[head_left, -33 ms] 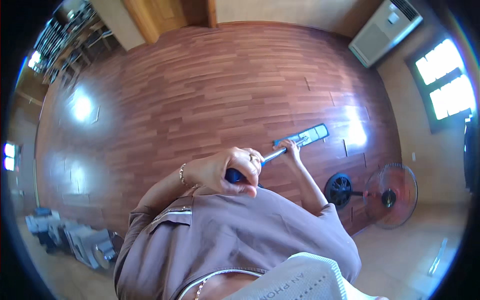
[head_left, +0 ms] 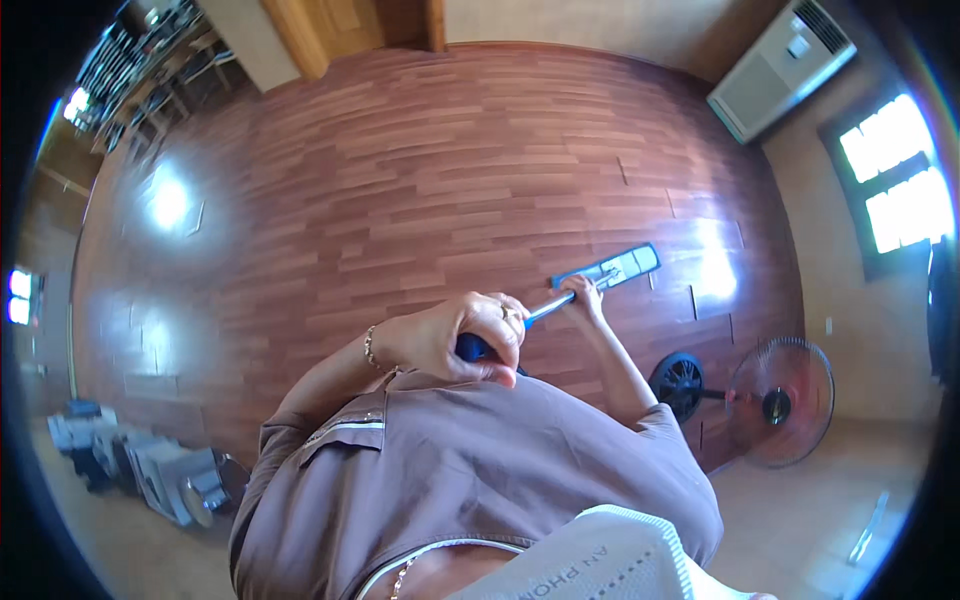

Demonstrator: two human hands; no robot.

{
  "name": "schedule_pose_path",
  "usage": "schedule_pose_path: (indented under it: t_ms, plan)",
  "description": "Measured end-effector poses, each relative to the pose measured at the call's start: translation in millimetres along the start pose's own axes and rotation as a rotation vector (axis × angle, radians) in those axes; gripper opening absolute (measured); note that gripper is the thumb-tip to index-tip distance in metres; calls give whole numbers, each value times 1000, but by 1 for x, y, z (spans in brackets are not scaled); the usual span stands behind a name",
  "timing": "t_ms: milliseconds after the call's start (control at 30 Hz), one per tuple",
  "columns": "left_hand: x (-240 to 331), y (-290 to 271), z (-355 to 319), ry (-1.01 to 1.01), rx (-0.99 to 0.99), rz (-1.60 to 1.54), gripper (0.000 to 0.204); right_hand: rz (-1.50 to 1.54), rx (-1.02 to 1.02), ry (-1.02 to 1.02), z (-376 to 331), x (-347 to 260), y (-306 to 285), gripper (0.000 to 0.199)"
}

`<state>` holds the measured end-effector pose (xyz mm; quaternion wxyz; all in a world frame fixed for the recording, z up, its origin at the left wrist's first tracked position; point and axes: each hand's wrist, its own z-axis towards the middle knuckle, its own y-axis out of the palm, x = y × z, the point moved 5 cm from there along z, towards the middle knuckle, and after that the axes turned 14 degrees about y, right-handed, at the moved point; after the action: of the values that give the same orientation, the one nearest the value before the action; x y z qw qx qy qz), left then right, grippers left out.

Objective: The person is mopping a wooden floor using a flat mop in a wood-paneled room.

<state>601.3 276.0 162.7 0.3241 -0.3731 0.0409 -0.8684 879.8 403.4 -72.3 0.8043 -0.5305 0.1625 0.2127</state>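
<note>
Left hand: closed around the blue top end of the mop handle.
Right hand: wrapped lower down the handle.
Mop head: flat on the wooden floor, ahead.
Change: none visible; same stance.
Nearby: standing fan.

- Our left hand grips the mop handle near its top; our right hand sits farther down.
- The mop head lies on the floor ahead.
- A fan stands right.
</note>
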Motion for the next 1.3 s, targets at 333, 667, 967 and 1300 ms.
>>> schedule_pose_path:
  t_ms: [333, 667, 967, 1300]
  plan:
    - [24, 95, 10, -165, 333, 320, 4, 56, -453, -226, 41, 0, 55, 19]
    - [8, 92, 78, -104, 412, 898, 18, 135, -762, -649, 61, -91, 94, 41]
    - [-46, 99, 96, -52, 377, 1090, 38, 339, -1095, -990, 2, -134, 139, 34]
    - [-85, 94, 91, -141, 309, 1022, 36, 415, -1107, -1082, -20, -132, 169, 27]
